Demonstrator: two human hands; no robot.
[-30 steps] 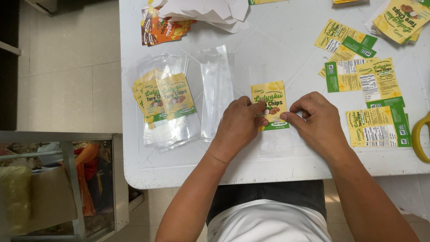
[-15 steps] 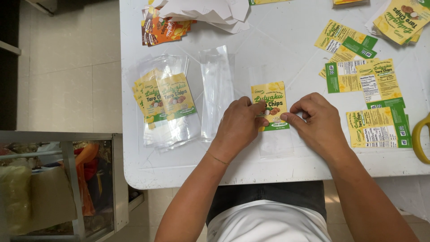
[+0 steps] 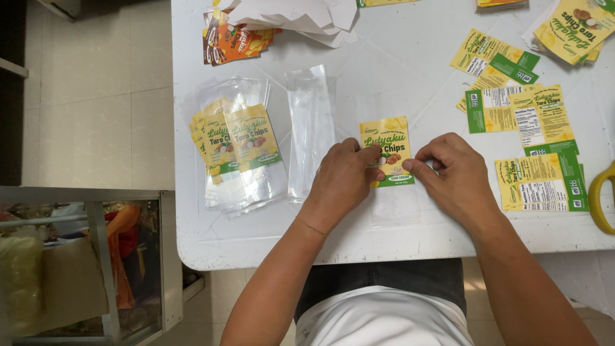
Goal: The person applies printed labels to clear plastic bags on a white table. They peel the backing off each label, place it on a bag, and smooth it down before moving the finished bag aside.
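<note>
Both hands: left hand [image 3: 343,179], right hand [image 3: 453,176] | fingertips pinching yellow-green label [image 3: 385,147] | white table [image 3: 397,70]

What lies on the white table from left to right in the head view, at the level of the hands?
Stack of labelled clear bags → empty clear bag → left hand → yellow label → right hand → loose yellow-green labels → yellow handle.

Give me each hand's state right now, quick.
Left hand: fingers pressed on the left edge of the yellow and green label, which lies on a clear bag.
Right hand: fingertips pinched on the same label's right edge.
</note>
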